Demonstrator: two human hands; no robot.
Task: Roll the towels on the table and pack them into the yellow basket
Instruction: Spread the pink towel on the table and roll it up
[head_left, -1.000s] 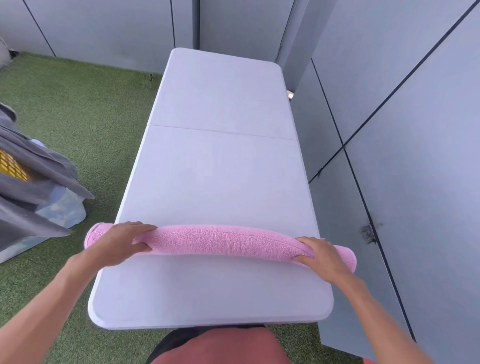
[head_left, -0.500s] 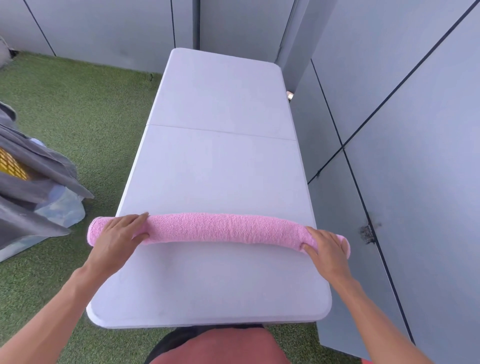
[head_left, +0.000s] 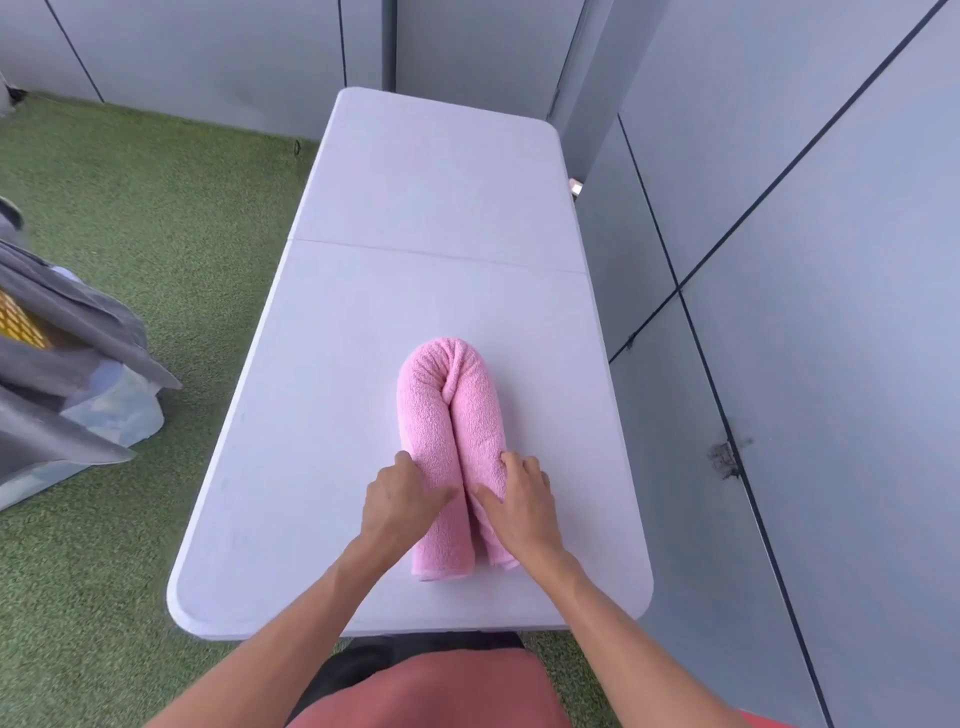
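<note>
We see the pink towel (head_left: 451, 415) rolled into a long tube and bent double into a narrow U in the lower middle of the frame; the bend points up the frame, the two legs lie side by side and touching, and both loose ends sit near the table's (head_left: 431, 208) near edge; the whole roll rests flat on the white top, toward the bottom half of it.

The left hand (head_left: 402, 501) comes in from the lower left and clasps the left leg of the roll, fingers wrapped over its outer side, thumb reaching in toward the seam between the legs; the right hand (head_left: 519, 506) mirrors it on the right leg, fingers curled over the top and outer side, thumb along the seam; both hands grip the towel and sit just above its loose ends.

At the left edge of the frame we catch a patch of the yellow basket (head_left: 18, 325), mostly buried under grey cloth (head_left: 78, 332); we cannot tell what lies inside it; it stands on the green turf (head_left: 156, 208), well apart from the table; a pale plastic bag (head_left: 117, 410) sits just beside it; grey wall panels (head_left: 805, 260) fill the right side and top of the frame.
</note>
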